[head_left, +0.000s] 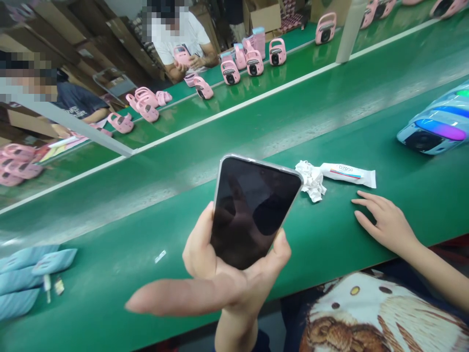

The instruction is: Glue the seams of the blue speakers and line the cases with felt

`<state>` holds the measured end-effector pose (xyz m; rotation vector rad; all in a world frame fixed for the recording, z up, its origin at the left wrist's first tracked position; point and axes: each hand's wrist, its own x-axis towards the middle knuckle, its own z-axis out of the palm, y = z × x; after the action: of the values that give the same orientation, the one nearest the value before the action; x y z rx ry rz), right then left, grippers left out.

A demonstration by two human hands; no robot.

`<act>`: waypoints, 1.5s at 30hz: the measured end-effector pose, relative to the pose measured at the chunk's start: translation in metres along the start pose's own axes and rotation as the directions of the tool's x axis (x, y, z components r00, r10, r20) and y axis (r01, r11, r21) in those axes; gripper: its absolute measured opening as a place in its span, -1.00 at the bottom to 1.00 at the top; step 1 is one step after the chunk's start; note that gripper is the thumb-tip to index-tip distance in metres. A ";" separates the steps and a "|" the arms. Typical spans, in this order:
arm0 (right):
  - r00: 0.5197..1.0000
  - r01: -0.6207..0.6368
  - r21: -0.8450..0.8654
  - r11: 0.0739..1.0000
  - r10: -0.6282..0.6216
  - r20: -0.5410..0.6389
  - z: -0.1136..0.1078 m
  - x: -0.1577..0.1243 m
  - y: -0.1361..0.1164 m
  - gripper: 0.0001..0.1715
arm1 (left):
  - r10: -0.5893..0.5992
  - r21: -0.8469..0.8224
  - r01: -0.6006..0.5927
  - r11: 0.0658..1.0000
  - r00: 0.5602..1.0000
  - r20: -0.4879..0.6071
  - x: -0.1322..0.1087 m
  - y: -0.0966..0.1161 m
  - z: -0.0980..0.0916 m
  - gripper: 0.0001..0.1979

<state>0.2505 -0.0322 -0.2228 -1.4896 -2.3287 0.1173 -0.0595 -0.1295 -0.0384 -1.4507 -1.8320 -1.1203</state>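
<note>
In the middle of the view my left hand [234,288] grips a smartphone [252,210] with a dark screen, held up over the green bench. One finger of that hand sticks out to the left. My right hand [388,225] lies at the bench near its front edge, fingers apart and nothing in them. Just beyond its fingertips is a white tube [346,175] with "D7000" printed on it. A crumpled white tissue [312,181] touches the tube's left end, partly behind the phone's corner.
Blue speakers with lit panels [432,129] stand at the right. Light blue pieces [25,274] lie at the left. A white rail [234,106] crosses the bench. Beyond it are several pink speakers [230,72] and two people, one holding a pink speaker [182,56].
</note>
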 end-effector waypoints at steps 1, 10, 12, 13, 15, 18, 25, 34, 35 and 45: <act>1.000 0.007 0.002 1.000 -0.007 -0.006 0.001 0.000 0.001 -0.53 | 0.006 0.000 -0.006 1.000 1.000 0.002 -0.001 0.000 -0.001 -0.11; 1.000 0.004 0.087 0.996 -0.001 -0.030 0.005 0.004 -0.003 -0.59 | -0.141 0.119 0.116 0.986 0.963 0.230 -0.026 -0.056 0.016 0.23; 1.000 -0.013 0.115 0.993 0.015 -0.019 0.005 0.006 -0.007 -0.61 | -0.433 0.316 0.328 0.890 0.826 0.361 -0.025 -0.085 0.029 0.15; 1.000 -0.021 0.117 0.993 0.023 -0.018 0.005 0.007 -0.008 -0.62 | -0.536 0.397 0.382 0.835 0.728 0.427 -0.022 -0.099 0.037 0.14; 0.999 -0.036 0.107 0.994 0.038 -0.020 0.005 0.008 -0.010 -0.63 | -0.686 0.553 0.421 0.719 0.560 0.465 -0.018 -0.125 0.049 0.16; 0.998 -0.051 0.104 0.993 0.054 -0.024 0.007 0.010 -0.012 -0.64 | -0.761 0.649 0.404 0.645 0.422 0.493 -0.015 -0.150 0.059 0.12; 0.998 -0.027 0.097 0.995 0.033 -0.059 0.006 0.014 -0.018 -0.68 | -0.688 0.561 0.404 0.723 0.496 0.530 -0.021 -0.158 0.066 -0.01; 0.998 -0.035 0.130 0.991 0.041 -0.043 0.006 0.013 -0.015 -0.67 | -0.689 0.530 0.444 0.723 0.521 0.504 -0.025 -0.161 0.072 -0.04; 0.999 -0.037 0.140 0.990 0.042 -0.034 0.006 0.011 -0.014 -0.66 | -0.688 0.536 0.435 0.723 0.516 0.510 -0.025 -0.160 0.071 -0.03; 0.996 -0.086 0.232 0.969 0.085 0.013 -0.003 -0.013 -0.011 -0.65 | -0.643 0.504 0.399 0.766 0.478 0.599 -0.027 -0.137 0.076 -0.06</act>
<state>0.2467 -0.0493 -0.2201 -1.4713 -2.1661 0.4016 -0.1772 -0.0885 -0.1366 -1.2587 -3.0619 -0.3826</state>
